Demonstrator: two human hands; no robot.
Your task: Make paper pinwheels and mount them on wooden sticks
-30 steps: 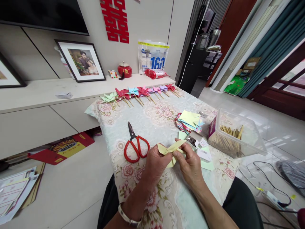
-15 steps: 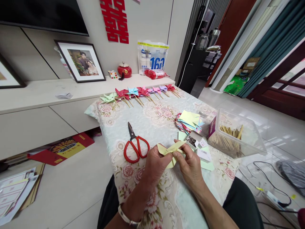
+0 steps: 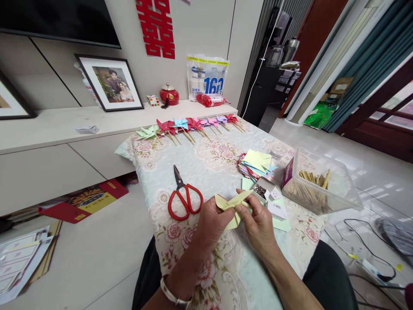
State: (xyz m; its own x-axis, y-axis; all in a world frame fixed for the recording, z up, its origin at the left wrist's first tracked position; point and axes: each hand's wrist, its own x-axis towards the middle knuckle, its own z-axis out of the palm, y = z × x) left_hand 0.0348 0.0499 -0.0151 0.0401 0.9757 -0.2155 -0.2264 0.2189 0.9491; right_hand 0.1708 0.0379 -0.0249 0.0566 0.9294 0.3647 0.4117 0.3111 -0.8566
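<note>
I see both hands pinching pale yellow folded paper pinwheel (image 3: 232, 206): left hand (image 3: 211, 224) fingers closed on left flap, right hand (image 3: 258, 224) closed on centre. Judged step: gathering flaps. Next move needs pin from small open pin box (image 3: 260, 190).

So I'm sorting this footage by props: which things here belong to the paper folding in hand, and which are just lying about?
In use:
- left hand and right hand, both pinching the yellow paper
- stack of coloured paper squares
- tub of wooden sticks
- finished pinwheels
- red scissors

Lying about:
- framed photo
- red pot
- printed bag
</note>
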